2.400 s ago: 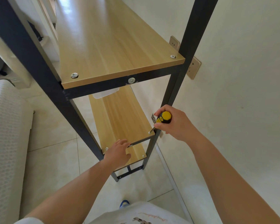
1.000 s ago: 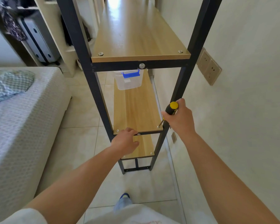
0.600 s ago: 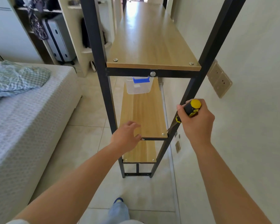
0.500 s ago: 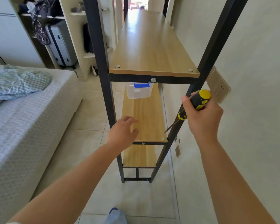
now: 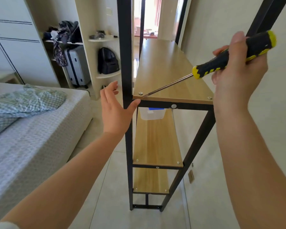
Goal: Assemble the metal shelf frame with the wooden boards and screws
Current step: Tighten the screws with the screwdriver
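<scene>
A black metal shelf frame [image 5: 125,66] stands upright against the wall with wooden boards on it. My right hand [image 5: 238,76] grips a black and yellow screwdriver [image 5: 228,58]. Its tip sits just beside the screw [image 5: 140,93] at the front left corner of the upper board [image 5: 168,75]. My left hand [image 5: 113,106] is open with spread fingers, beside the frame's front left post, thumb close to the crossbar. Another screw [image 5: 209,97] sits at the front right corner. Two lower boards [image 5: 155,142] carry screws at their front corners.
A clear plastic box with a blue lid [image 5: 151,113] stands on the middle board. A bed [image 5: 31,129] with a green blanket lies at the left. A grey suitcase [image 5: 76,65] and a black backpack [image 5: 108,61] fill shelves behind. The wall [image 5: 229,22] is at the right.
Both hands rose from the lower board to the upper one. The screwdriver tip now points at the upper board's front left screw. My left hand let go of the lower board and opened.
</scene>
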